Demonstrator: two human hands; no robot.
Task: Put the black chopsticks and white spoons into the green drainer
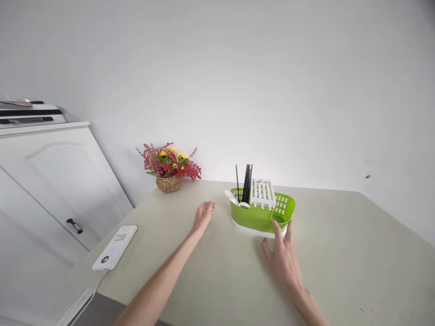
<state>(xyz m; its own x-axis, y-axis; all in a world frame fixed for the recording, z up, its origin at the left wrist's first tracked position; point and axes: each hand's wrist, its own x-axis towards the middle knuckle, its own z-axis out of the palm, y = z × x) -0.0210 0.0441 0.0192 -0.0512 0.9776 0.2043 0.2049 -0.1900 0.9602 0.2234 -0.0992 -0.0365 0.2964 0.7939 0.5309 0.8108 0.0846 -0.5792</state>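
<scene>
A green plastic cutlery holder (251,219) with a white base stands on the table. Several black chopsticks (246,183) rise from its left part, beside white spoons (232,197) whose ends lean over the rim. A white slatted rack (263,192) covers its middle, and the right compartment shows an open green hollow. My right hand (283,256) is at the holder's front right, fingers spread apart; whether the fingertips touch it I cannot tell. To the left of the holder, my left hand (203,215) hovers apart from it with curled, closed fingers and nothing visible in them.
A wicker basket of red and yellow artificial flowers (169,183) stands at the table's back left. A white power-bank-like device (115,247) with a cable lies at the left edge. Left of the table is a white cabinet (57,181); a pale wall (254,81) rises behind.
</scene>
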